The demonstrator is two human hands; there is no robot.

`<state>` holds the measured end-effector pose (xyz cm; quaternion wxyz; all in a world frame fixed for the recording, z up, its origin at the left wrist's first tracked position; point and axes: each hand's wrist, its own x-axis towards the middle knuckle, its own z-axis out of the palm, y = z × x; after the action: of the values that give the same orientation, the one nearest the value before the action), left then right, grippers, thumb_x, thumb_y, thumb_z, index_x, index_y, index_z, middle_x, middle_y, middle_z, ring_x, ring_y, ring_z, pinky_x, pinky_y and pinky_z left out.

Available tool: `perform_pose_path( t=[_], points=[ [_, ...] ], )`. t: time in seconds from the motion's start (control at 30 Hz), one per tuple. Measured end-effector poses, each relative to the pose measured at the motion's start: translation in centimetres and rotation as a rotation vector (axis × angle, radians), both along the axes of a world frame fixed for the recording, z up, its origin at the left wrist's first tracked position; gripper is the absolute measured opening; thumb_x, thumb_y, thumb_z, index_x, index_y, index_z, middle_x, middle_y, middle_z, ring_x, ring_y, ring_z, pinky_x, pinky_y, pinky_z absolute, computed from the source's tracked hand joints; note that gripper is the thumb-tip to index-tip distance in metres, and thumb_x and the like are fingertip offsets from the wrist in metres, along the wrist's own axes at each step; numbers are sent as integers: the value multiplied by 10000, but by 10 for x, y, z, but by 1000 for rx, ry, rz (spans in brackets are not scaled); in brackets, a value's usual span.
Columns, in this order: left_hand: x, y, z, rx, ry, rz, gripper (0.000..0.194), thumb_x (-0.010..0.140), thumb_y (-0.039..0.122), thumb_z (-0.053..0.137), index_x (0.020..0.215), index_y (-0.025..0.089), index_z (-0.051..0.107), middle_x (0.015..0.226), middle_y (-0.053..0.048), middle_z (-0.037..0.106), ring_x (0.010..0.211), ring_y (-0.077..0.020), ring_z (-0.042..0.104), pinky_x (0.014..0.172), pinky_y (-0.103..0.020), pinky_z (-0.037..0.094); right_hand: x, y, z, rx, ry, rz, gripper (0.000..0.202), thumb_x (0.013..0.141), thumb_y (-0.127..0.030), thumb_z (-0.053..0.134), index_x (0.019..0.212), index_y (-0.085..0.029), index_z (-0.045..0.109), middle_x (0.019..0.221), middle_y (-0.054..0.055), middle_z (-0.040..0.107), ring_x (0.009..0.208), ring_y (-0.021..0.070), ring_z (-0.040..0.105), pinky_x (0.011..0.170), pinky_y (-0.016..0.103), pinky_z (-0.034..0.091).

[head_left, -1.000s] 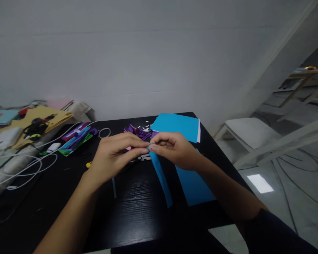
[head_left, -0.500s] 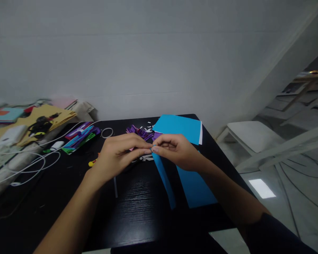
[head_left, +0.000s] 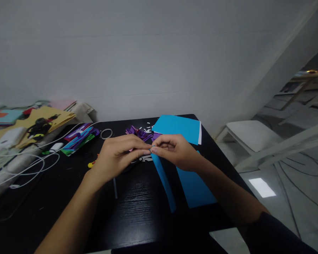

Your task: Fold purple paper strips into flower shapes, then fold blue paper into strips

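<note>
The person's left hand (head_left: 116,157) and right hand (head_left: 175,151) meet fingertip to fingertip over the middle of the black table (head_left: 137,211). Both pinch the top end of a narrow blue paper strip (head_left: 164,181), thumb and forefinger pressed together on it. From the pinch the strip runs down toward 5 o'clock, its lower end near the table's front edge.

Just beside the strip, at 3 o'clock from it, a wider blue sheet (head_left: 194,188) lies flat under the right wrist. At 12 o'clock from the hands lies another blue sheet (head_left: 177,127) with a white edge showing on its right side. Purple cut paper (head_left: 139,132) sits just behind the fingers, with small white scraps near it. At 10 o'clock from the left hand lies a stack of coloured paper (head_left: 79,137), and white cables (head_left: 31,165) loop at 9 o'clock. A white chair (head_left: 250,132) stands off the table at 3 o'clock.
</note>
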<state>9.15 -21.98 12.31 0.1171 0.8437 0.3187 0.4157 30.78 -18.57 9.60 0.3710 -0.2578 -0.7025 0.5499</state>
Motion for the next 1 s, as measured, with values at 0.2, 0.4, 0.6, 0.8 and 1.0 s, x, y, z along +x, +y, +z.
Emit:
perform_pose_path(
  t=[0.2,0.4,0.6,0.8,1.0],
  points=[
    [0,1,-1,8,1,-7,91,912,217,716,971,234,782,897,-31,798,816,-157,737,735,-272,586,0,0,3,-4,3,-19,145,836,-313,751,856,-174,718,791,23,682,743,139,612,661,278,497],
    [1,0,0,-2,6,2,88,921,247,706,957,237,786,889,-39,798,811,-165,737,731,-279,586,0,0,3,11,1,-17,119,841,-297,745,834,-182,717,773,8,680,707,123,603,646,267,488],
    [-8,0,5,-89,75,10,130,942,290,675,993,233,780,933,-47,791,852,-170,723,752,-277,571,-1,2,2,21,6,-19,120,828,-282,761,819,-174,710,730,1,653,655,119,565,602,268,458],
    [-8,-2,5,-187,144,106,151,968,293,615,957,204,736,881,-23,739,782,-142,665,703,-246,509,-2,2,1,73,-25,-64,126,854,-297,741,860,-175,708,766,2,645,694,124,552,634,279,440],
    [0,-2,-1,-195,160,105,177,987,284,566,894,187,681,782,4,675,695,-120,601,632,-229,451,-2,0,2,85,-49,-74,116,861,-296,733,871,-184,704,765,-10,636,686,117,531,629,274,423]
  ],
)
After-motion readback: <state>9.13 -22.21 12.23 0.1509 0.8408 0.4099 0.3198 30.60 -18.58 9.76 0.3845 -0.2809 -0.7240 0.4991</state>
